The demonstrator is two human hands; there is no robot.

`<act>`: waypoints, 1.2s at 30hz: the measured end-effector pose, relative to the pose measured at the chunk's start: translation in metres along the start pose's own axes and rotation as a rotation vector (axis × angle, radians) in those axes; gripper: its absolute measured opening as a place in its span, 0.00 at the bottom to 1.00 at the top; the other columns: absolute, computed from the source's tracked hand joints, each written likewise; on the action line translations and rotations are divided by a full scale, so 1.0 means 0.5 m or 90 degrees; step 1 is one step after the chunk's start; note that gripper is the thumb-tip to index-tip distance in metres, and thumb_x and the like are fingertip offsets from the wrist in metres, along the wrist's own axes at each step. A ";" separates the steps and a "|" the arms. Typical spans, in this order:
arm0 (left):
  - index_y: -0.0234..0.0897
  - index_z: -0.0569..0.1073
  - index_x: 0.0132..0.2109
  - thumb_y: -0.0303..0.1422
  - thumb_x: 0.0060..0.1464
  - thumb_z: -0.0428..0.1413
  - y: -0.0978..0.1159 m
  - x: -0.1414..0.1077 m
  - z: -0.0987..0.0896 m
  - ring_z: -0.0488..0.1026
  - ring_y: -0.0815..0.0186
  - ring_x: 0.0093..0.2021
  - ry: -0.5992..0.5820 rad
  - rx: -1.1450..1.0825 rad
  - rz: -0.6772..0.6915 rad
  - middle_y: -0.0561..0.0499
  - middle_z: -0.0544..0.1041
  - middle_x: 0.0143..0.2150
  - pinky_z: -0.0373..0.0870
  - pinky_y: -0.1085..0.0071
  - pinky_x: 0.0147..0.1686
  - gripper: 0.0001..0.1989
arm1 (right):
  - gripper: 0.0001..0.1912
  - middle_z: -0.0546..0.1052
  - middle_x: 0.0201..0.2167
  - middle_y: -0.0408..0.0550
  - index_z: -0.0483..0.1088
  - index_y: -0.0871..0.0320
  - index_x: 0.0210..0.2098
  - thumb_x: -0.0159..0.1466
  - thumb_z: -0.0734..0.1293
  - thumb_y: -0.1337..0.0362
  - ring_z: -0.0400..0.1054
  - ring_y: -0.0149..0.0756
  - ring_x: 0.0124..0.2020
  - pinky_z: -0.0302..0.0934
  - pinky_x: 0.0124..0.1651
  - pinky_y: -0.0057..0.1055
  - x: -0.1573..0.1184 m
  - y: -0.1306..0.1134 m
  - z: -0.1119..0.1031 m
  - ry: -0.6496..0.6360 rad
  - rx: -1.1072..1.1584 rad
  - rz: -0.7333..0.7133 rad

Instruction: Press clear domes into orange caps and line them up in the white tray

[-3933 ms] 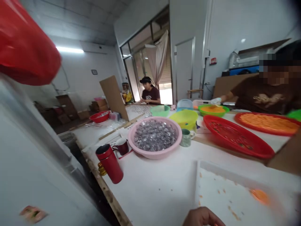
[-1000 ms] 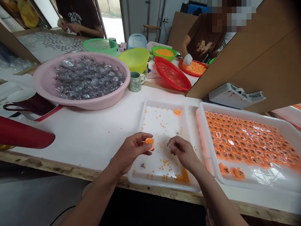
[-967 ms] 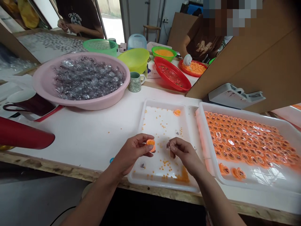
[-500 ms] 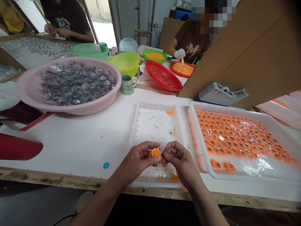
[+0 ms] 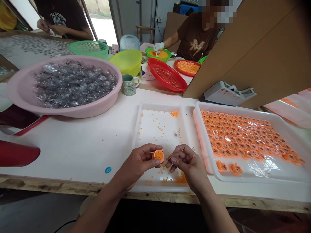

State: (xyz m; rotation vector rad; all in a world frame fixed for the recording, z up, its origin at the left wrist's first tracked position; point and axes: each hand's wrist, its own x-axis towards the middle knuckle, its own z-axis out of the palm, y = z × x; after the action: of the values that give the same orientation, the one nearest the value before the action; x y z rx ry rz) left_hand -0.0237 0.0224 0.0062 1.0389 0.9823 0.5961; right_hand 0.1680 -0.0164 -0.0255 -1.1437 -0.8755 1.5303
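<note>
My left hand (image 5: 143,161) is closed round a small orange cup (image 5: 158,156) with orange bits inside, its opening facing up. Just to the right, my right hand (image 5: 186,161) pinches something small that looks clear; its shape is too small to make out. Both hands are over the near part of a white tray (image 5: 136,136) with scattered orange bits. Near that tray's far right corner sits another orange piece (image 5: 174,114). On the right, a larger white tray (image 5: 243,179) holds rows of orange pieces with dark prints.
A pink basin (image 5: 97,110) full of clear wrapped items stands at the left. Behind are a green mug (image 5: 128,85), a tilted red tray (image 5: 167,76) and a cardboard panel (image 5: 255,48). A blue disc (image 5: 108,170) lies near the front edge. Two people sit across.
My hands have drawn slightly apart, and the cup has tipped a little toward the camera. Across the table, a person's gloved hand has moved left to the green bowl.
</note>
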 end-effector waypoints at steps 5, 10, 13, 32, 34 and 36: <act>0.38 0.75 0.49 0.27 0.52 0.60 0.000 0.002 0.000 0.74 0.69 0.35 0.016 -0.009 -0.018 0.52 0.77 0.42 0.72 0.72 0.38 0.15 | 0.12 0.76 0.26 0.41 0.73 0.55 0.42 0.58 0.73 0.65 0.70 0.30 0.28 0.65 0.35 0.30 0.002 0.010 -0.017 0.042 -0.061 -0.040; 0.37 0.75 0.49 0.28 0.52 0.61 -0.005 0.001 0.001 0.75 0.68 0.37 -0.003 -0.015 -0.010 0.52 0.78 0.38 0.72 0.71 0.42 0.16 | 0.09 0.77 0.30 0.43 0.76 0.55 0.36 0.56 0.75 0.63 0.70 0.32 0.34 0.65 0.40 0.31 0.002 0.014 -0.033 0.073 -0.139 -0.017; 0.38 0.75 0.50 0.29 0.52 0.62 -0.009 0.002 0.001 0.75 0.66 0.39 -0.003 -0.029 -0.004 0.50 0.79 0.41 0.72 0.69 0.44 0.17 | 0.08 0.78 0.31 0.44 0.77 0.54 0.34 0.55 0.75 0.61 0.72 0.35 0.36 0.66 0.43 0.34 -0.001 0.013 -0.042 0.080 -0.173 -0.020; 0.39 0.79 0.46 0.26 0.54 0.56 -0.015 0.017 0.047 0.74 0.57 0.50 -0.003 0.154 0.099 0.47 0.79 0.48 0.69 0.61 0.52 0.14 | 0.04 0.76 0.31 0.45 0.76 0.52 0.35 0.61 0.70 0.68 0.70 0.35 0.32 0.66 0.35 0.32 -0.003 -0.022 0.014 0.074 -0.506 -0.261; 0.39 0.79 0.46 0.26 0.53 0.56 -0.016 0.016 0.046 0.74 0.58 0.51 0.016 0.156 0.094 0.47 0.79 0.49 0.70 0.62 0.52 0.14 | 0.03 0.75 0.29 0.43 0.73 0.53 0.34 0.60 0.71 0.66 0.69 0.34 0.30 0.66 0.34 0.31 -0.007 -0.012 0.021 0.135 -0.515 -0.259; 0.38 0.79 0.47 0.27 0.54 0.56 -0.016 0.011 0.046 0.74 0.58 0.52 0.043 0.143 0.094 0.47 0.79 0.50 0.71 0.65 0.52 0.13 | 0.04 0.74 0.27 0.42 0.70 0.54 0.33 0.61 0.71 0.64 0.69 0.33 0.27 0.65 0.32 0.29 -0.016 0.000 0.028 0.182 -0.491 -0.215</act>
State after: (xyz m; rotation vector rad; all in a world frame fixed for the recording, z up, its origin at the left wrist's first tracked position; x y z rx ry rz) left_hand -0.0011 0.0137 0.0005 1.3065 1.0556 0.6561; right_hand 0.1550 -0.0241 -0.0195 -1.5998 -1.4271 0.7222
